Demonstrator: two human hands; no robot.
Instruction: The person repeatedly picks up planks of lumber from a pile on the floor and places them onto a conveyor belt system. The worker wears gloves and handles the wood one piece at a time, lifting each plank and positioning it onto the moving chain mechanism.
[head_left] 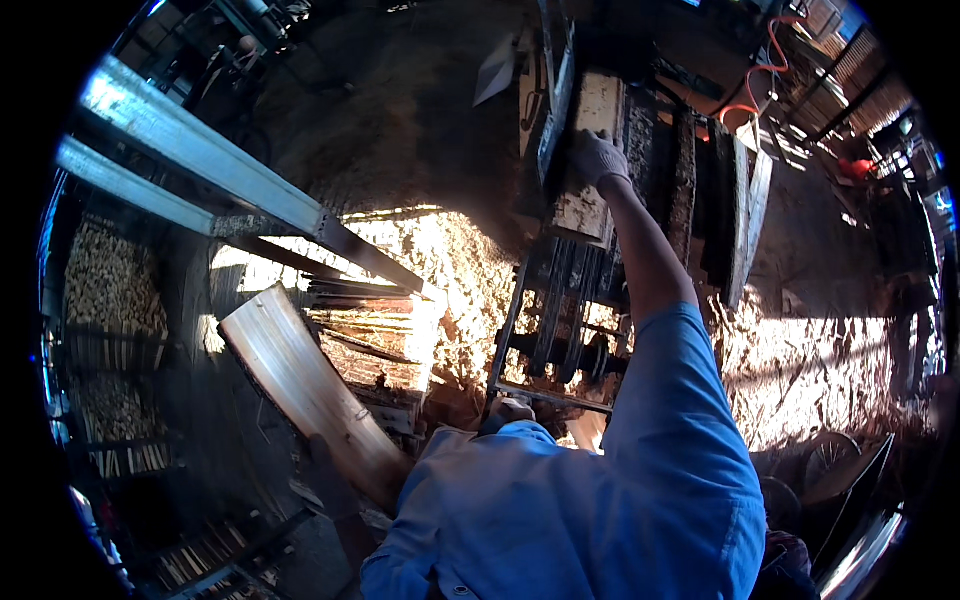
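Observation:
My right hand [598,160], in a pale glove, reaches far forward and lies across a wooden plank [582,218], fingers bent over it. The plank rests lengthwise on a dark metal machine frame [508,335] with belts and pulleys beneath. At lower left, a wide, pale board [300,365] with a bark edge slants up beside me. My left hand [322,455] is at this board's outer edge and appears to grip it; shadow hides most of its fingers.
Steel beams [215,165] slope in from the left. A stack of slabs [365,335] stands beside the machine, with wood shavings [465,265] around it. More rough timber [683,185] lies right of the plank. An orange hose [770,68] hangs at far right.

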